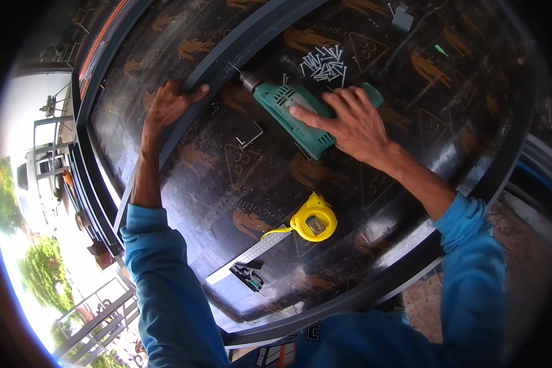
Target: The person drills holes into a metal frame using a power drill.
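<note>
Toward 12 o'clock, the right hand [349, 126] is gripping the green drill [295, 116], its bit [234, 67] reaching the dark bar [251, 38] at 11, while the left hand [168, 105] is touching that bar at 10, finger closure unclear; square, steady pressure is probably serving best.
</note>
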### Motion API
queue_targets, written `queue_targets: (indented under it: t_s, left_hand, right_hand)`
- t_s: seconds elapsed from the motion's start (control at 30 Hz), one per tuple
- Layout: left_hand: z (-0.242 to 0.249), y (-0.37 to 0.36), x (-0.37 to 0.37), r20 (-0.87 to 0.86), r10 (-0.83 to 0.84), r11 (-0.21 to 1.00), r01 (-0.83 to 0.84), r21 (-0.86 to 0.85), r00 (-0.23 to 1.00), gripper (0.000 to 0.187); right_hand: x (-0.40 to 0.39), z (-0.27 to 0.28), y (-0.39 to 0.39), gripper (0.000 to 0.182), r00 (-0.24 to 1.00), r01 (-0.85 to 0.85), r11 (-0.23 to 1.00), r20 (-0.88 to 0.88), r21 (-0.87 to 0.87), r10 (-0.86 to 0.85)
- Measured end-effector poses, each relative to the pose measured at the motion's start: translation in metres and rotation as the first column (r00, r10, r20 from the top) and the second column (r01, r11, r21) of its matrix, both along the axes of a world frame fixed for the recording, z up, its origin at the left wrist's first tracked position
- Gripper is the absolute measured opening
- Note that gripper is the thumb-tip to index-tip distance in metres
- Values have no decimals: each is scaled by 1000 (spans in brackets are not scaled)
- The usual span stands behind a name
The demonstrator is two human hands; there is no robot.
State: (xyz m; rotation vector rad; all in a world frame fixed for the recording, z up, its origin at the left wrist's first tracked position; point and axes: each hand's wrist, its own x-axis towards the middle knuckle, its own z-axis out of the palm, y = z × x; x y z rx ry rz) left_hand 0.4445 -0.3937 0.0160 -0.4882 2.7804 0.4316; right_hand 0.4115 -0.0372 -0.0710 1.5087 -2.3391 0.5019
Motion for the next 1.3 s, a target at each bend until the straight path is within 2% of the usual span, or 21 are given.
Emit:
queue_targets:
  t_s: [0.07, 0.2, 0.3, 0.37, 0.53, 0.6, 0.7, 0.77, 0.93, 1.0, 1.13, 1.2, 1.3]
  left_hand:
    - [4, 1, -2, 22, -8, 1000, 9, -11, 1000, 69]
    - [2, -7, -4, 45, -29, 999, 28, 18, 999, 69]
    - [4, -7, -3, 73, -23, 1000, 24, -9, 997, 69]
    - [3, -6, -2, 72, -24, 1000, 25, -18, 997, 69]
    - [2, -7, -3, 61, -30, 999, 32, -38, 998, 70]
    - [0, -5, 0, 3, -24, 998, 24, -56, 1000, 72]
    - [3, -1, -3, 77, 24, 1000, -22, -22, 997, 74]
    - [1, 1, 1, 44, 19, 1000, -18, -16, 999, 73]
    - [-7, -6, -1, -35, 10, 1000, -10, 1, 999, 71]
    - [-2, -2, -1, 1, 6, 1000, -6, 21, 1000, 80]
    - [2, 1, -1, 29, 4, 1000, -4, 29, 1000, 79]
    - [0, 2, 1, -11, 46, 999, -45, 22, 999, 78]
    - [1, -1, 1, 36, 35, 997, -38, 73, 999, 78]
  right_hand:
    - [0, 1, 0, 80, 996, 23, 999, -91, 48, -19]
    - [3, 0, -2, 79, 995, 50, 996, -94, 72, -43]
    - [5, 6, -2, 82, 987, 50, 989, -158, 142, -27]
    - [10, 8, -2, 83, 973, 101, 964, -228, 247, -44]
    - [9, -1, -2, 86, 979, 83, 982, -199, 167, -49]
    - [7, -2, -2, 87, 976, 81, 984, -212, 158, -46]
    - [4, -4, -1, 88, 972, 92, 989, -228, 120, -62]
    - [-1, -4, 0, 86, 998, 62, 991, -21, 120, -60]
    - [-1, -6, -1, 84, 994, 67, 995, -94, 76, -60]
    - [1, -7, -1, 83, 992, 75, 994, -104, 81, -66]
    - [5, -6, -2, 84, 986, 85, 983, -158, 164, -59]
    - [7, -5, -1, 85, 979, 96, 976, -196, 196, -57]
    - [6, -3, 0, 84, 978, 77, 991, -204, 110, -54]
